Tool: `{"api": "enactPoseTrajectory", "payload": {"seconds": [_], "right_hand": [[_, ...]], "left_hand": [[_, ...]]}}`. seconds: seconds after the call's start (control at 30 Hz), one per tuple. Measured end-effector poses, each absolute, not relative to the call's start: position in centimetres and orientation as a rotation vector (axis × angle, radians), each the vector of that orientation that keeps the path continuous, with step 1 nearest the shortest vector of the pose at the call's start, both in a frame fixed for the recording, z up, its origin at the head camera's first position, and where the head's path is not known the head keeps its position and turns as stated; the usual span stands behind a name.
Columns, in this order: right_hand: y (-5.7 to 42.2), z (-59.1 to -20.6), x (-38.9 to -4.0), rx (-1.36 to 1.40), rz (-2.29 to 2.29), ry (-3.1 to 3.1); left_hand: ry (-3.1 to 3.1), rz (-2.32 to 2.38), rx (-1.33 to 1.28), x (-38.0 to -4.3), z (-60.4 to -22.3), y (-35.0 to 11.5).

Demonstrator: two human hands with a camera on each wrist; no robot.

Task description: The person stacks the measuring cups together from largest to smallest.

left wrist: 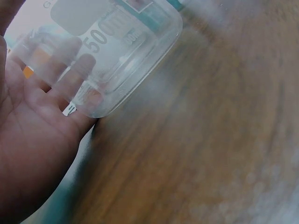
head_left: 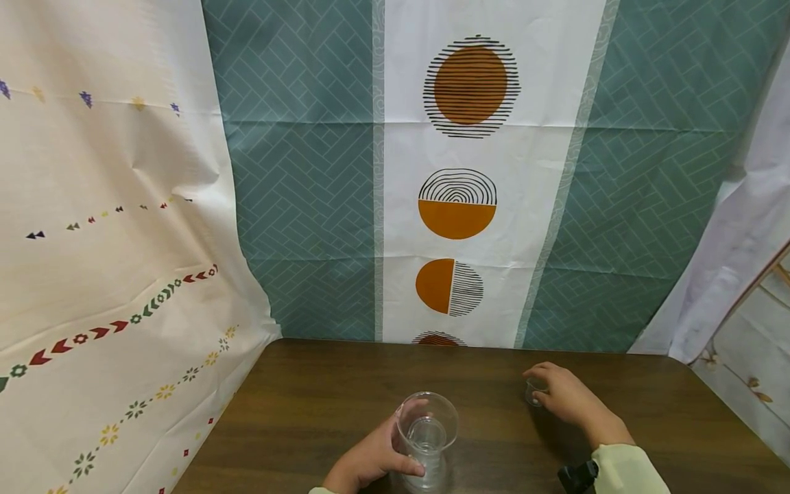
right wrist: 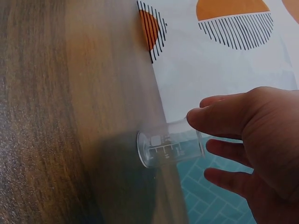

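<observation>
A large clear beaker (head_left: 432, 439) with a 500 ml mark stands upright near the table's front. My left hand (head_left: 385, 449) holds it from the left, thumb on the near side and fingers round the far side. Through its wall (left wrist: 126, 51), fingers show in the left wrist view. Farther back on the right, a small clear beaker (right wrist: 170, 147) with a printed scale stands upright on the table. My right hand (head_left: 564, 394) is right at its rim. In the right wrist view one fingertip (right wrist: 196, 119) overlaps the rim, while the other fingers are spread beside it.
Both beakers stand on a brown wooden table (head_left: 345, 374). Behind it hangs a green and white patterned cloth (head_left: 308, 206), with a cream printed cloth (head_left: 123, 274) along the left side. A dark wrist strap (head_left: 580, 475) sits at the right sleeve.
</observation>
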State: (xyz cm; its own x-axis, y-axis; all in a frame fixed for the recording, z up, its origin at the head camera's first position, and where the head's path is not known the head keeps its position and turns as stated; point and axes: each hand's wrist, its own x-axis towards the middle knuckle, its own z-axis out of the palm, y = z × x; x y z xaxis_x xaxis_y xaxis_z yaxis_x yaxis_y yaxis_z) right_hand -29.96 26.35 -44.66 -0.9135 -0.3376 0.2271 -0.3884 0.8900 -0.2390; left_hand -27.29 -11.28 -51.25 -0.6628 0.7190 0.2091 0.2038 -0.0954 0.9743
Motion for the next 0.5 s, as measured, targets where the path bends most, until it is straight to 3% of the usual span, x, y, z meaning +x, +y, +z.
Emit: {"api": "enactPoseTrajectory", "payload": {"seconds": [0.5], "right_hand": [[26.32, -45.05, -30.37, 0.527, 0.388, -2.910]], "left_hand": [[1.805, 1.807, 1.001, -27.21, -51.18, -11.26]]}}
